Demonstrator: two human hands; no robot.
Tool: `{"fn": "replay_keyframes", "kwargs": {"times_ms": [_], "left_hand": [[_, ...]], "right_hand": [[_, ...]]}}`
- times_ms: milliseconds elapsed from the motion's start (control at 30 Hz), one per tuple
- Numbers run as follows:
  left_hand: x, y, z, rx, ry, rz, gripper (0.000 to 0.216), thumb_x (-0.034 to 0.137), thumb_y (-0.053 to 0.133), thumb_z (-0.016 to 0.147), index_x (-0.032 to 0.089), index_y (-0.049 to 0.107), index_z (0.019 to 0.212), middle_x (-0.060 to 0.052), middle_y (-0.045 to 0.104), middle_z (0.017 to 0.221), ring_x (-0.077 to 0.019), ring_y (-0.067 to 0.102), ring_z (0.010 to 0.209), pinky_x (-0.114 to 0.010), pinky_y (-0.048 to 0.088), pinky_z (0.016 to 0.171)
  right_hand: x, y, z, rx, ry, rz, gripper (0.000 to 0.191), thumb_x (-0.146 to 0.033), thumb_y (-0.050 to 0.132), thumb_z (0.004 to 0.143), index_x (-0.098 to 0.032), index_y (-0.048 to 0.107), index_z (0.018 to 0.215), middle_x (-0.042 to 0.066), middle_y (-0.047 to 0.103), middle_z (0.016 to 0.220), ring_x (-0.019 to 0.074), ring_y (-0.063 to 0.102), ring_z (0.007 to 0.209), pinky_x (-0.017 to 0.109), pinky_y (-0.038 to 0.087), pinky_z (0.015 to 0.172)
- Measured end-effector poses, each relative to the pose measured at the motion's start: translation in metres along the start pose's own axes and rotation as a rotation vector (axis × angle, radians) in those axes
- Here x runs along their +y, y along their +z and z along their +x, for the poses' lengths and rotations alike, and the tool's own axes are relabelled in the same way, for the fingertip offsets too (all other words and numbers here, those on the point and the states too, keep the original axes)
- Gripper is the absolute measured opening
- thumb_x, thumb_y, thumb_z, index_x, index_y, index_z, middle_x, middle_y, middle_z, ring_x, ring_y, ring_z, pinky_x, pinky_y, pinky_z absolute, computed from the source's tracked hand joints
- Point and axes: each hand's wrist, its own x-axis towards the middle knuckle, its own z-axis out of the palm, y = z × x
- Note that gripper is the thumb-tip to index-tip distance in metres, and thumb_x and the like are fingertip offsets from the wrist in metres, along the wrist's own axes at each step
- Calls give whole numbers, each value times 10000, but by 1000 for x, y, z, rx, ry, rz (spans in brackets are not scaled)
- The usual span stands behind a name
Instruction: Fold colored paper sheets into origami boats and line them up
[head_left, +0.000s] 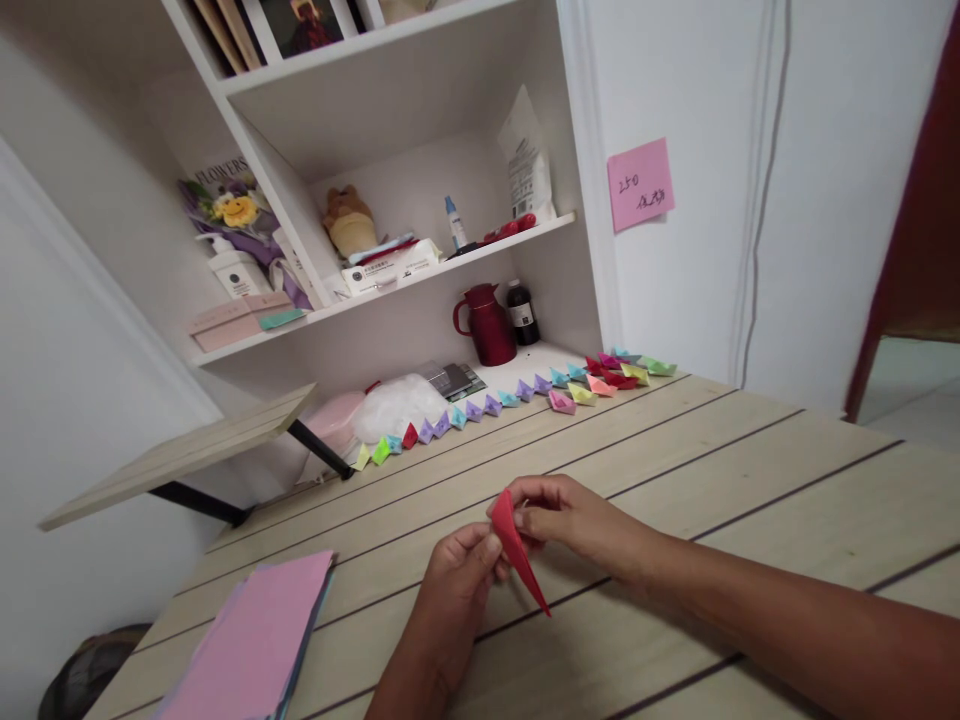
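Observation:
Both my hands hold a folded red paper point(520, 550) just above the wooden desk point(712, 470). My left hand point(457, 575) pinches its left side with thumb and fingers closed. My right hand point(566, 520) grips its upper right part, fingers curled round it. The paper is folded into a narrow pointed shape, its tip pointing down and right. A stack of coloured paper sheets point(251, 645), pink on top, lies at the desk's near left corner.
A row of several small folded paper boats point(517, 395) in many colours runs along the desk's far edge. Shelves behind hold a dark red jug point(486, 325), a bottle, a plush toy and boxes. A pink note point(640, 184) sticks to the wall.

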Motion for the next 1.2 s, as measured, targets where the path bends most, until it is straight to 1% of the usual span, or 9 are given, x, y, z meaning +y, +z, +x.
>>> {"fn": "replay_keyframes", "kwargs": {"times_ms": [133,267,400,500,600,767,867,1067,1200], "left_hand": [[-4,-2,3,105,10,17,204,320,736,759,123,686,784,-16,594,694,-107,471,660,-223,379,683],[-11,-8,8,174,39,157,248,357,758,717,124,704,783,-18,617,664,-119,504,634,-238,394,677],[-14,-10,14,258,86,296,266,387,753,683,128,711,728,-11,611,565,-136,517,573,-247,393,630],[-12,-8,16,327,96,357,228,362,751,648,139,712,678,6,583,491,-134,500,514,-243,377,572],[-8,-5,15,357,84,370,183,327,745,628,149,717,658,13,576,466,-132,491,483,-238,361,534],[-5,-3,12,388,98,355,184,330,725,656,147,721,674,10,586,482,-128,495,487,-237,372,539],[-5,-3,11,391,96,348,179,315,726,662,138,724,691,-1,611,517,-130,514,515,-242,392,573],[-3,-3,8,371,82,312,190,319,743,673,136,736,728,-18,646,593,-152,555,601,-259,423,641],[0,-2,3,318,120,243,206,327,769,674,147,739,770,-74,702,877,-208,602,827,-298,440,784]], "right_hand": [[4,-2,2,89,5,-77,151,-214,599,722,-169,659,853,2,652,714,144,569,656,262,426,636],[8,-4,5,140,25,-170,179,-186,598,694,-180,644,867,13,680,787,155,595,681,259,427,618],[11,-6,5,165,5,-305,215,-217,636,690,-182,659,901,-10,634,718,123,513,593,242,374,554],[13,-4,4,183,-18,-391,260,-261,656,704,-188,672,953,-15,598,696,125,484,605,243,372,557],[16,-3,4,196,-40,-444,272,-239,651,704,-198,676,971,-7,601,723,132,500,632,245,399,574],[24,-7,6,174,-132,-536,236,-187,631,696,-205,667,929,25,637,887,140,555,668,250,442,602],[29,-10,7,163,-173,-612,193,-121,571,694,-196,658,849,18,642,838,149,556,692,256,438,630],[35,-11,9,98,-97,-391,211,-117,585,690,-184,606,890,-17,615,743,119,508,623,238,405,587],[37,-7,9,70,-79,-175,226,-122,615,652,-191,587,866,-39,563,699,106,467,593,219,356,533]]}}
